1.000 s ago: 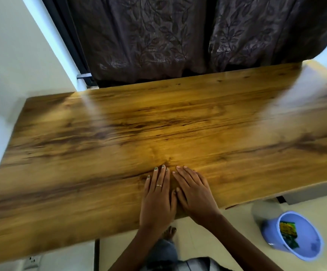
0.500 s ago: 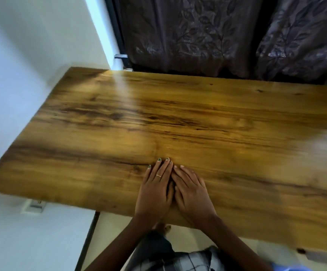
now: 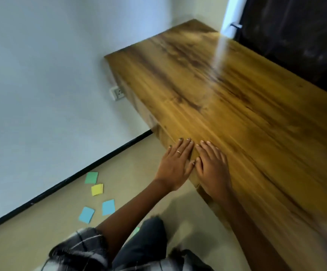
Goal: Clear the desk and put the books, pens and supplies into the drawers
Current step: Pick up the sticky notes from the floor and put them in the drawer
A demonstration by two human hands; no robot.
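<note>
Head view has swung left since a moment ago: I now see sticky notes [image 3: 97,189] scattered on the floor, lower left. My left hand [image 3: 175,166] and right hand [image 3: 213,167] stay flat on the bare tabletop [image 3: 246,98], side by side; those supplies likely remain.

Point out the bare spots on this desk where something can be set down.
The wooden desk top shows bare from the wall-side end to the dark curtain. Only its near edge is taken, where the left hand and right hand lie flat.
</note>
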